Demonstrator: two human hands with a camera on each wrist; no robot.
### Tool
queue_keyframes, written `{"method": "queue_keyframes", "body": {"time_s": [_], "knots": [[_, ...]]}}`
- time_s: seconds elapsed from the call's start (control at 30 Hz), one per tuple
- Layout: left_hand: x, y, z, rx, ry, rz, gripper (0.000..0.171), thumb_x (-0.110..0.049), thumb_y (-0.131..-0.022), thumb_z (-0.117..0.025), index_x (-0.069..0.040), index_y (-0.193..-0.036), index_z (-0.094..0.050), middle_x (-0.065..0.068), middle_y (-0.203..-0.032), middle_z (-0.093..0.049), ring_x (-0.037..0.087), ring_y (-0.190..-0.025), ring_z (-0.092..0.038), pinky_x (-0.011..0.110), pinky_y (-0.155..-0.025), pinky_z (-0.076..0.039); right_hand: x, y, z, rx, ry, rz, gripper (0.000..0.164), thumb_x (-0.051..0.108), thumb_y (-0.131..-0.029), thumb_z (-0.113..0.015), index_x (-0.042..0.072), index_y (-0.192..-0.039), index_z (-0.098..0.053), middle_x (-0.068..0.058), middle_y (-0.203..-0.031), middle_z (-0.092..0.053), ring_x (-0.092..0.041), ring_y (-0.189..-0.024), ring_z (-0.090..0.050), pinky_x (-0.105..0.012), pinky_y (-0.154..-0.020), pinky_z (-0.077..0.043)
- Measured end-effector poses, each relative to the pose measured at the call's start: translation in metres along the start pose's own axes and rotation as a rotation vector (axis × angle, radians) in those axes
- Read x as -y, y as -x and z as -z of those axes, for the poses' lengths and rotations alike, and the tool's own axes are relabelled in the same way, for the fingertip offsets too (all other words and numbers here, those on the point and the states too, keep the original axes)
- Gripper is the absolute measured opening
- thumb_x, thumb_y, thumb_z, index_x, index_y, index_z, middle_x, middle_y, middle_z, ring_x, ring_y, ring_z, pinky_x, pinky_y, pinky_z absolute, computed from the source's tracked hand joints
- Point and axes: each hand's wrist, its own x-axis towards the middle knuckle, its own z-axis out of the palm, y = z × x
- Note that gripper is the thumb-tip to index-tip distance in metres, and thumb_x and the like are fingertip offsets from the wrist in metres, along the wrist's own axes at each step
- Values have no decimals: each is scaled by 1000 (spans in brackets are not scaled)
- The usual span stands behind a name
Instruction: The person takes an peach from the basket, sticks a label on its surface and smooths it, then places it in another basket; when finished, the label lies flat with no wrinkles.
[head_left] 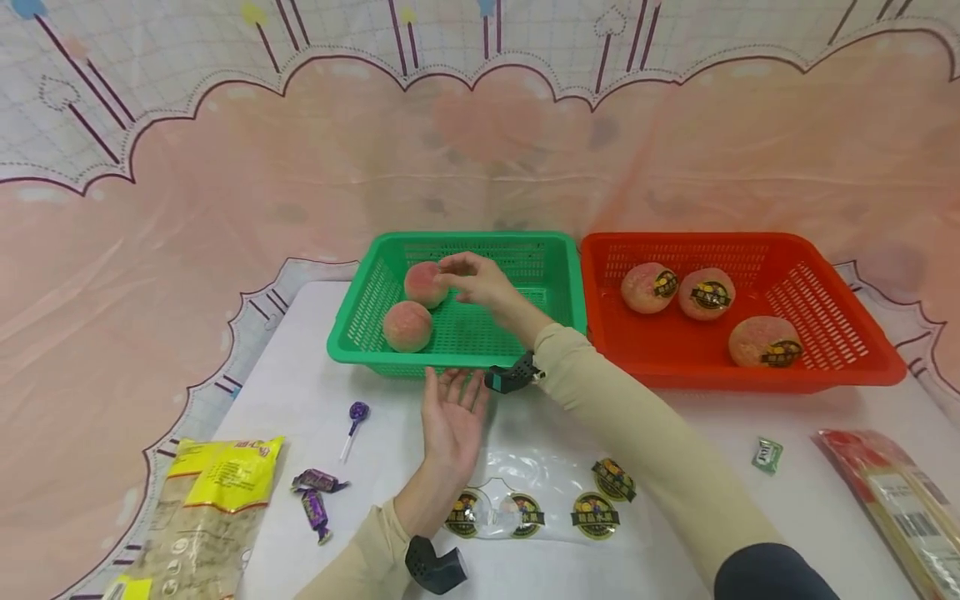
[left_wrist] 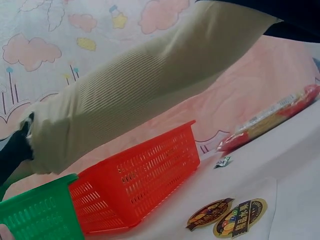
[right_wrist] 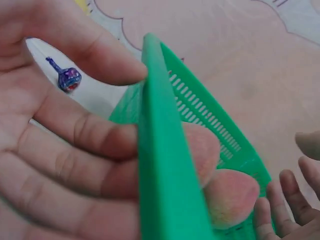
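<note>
My right hand (head_left: pixel 483 285) reaches over the green basket (head_left: pixel 487 358), its loosely bent fingers beside the back peach (head_left: pixel 424 285). A second peach (head_left: pixel 407 327) sits in front of that one. In the right wrist view my right hand (right_wrist: pixel 295 200) stands spread next to the peaches, with nothing held. My left hand (head_left: pixel 453 423) is palm up at the basket's front, fingers extended toward its wall. It looms large in the right wrist view, fingertips against the green rim (right_wrist: pixel 167 160); whether they press it I cannot tell. The left wrist view catches mostly the right sleeve (left_wrist: pixel 125 90).
A red basket (head_left: pixel 697 379) holds three peaches with black-gold labels. A clear sheet (head_left: pixel 495 467) bears several round stickers. Around lie a lollipop (head_left: pixel 358 412), purple candies (head_left: pixel 315 504), a yellow-topped bag (head_left: pixel 217 500), a green candy (head_left: pixel 767 455) and a red-topped packet (head_left: pixel 900 508).
</note>
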Motion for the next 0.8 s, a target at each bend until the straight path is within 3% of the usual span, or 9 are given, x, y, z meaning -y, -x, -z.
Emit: {"method": "queue_keyframes", "body": {"time_s": [0.13,0.37,0.6,0.8], "knots": [[-1,-1,0,-15,-43,5,37,-51,-89,-39,-16,-101,-42,-3,-101,-50,12,-98,-49,25,-88,-40,-6,-8,-14,62,32,-66,43,24,-80,-65,13,-120,-51,-2,-119,-53,-18,-109,-50,-41,-92,-42],[0,-1,-1,-55,-62,20,39,-52,-86,-44,-16,-100,-41,-4,-98,-52,9,-91,-52,25,-88,-39,-14,-14,-33,189,147,-148,54,19,-83,-62,14,-131,-38,-5,-134,-41,-22,-120,-43,-43,-98,-38],[-1,1,-1,-70,-63,32,40,-53,-85,-45,-17,-103,-42,0,-111,-46,12,-102,-50,29,-97,-37,-18,-19,-53,204,268,-167,65,19,-84,-59,14,-139,-25,-6,-143,-29,-24,-129,-32,-42,-101,-34],[-2,0,1,-66,-60,37,43,-53,-84,-46,-15,-104,-42,4,-117,-47,14,-105,-51,30,-97,-38,-22,-21,-59,194,287,-157,64,13,-82,-61,13,-137,-28,-9,-141,-28,-25,-130,-30,-42,-101,-35]]}}
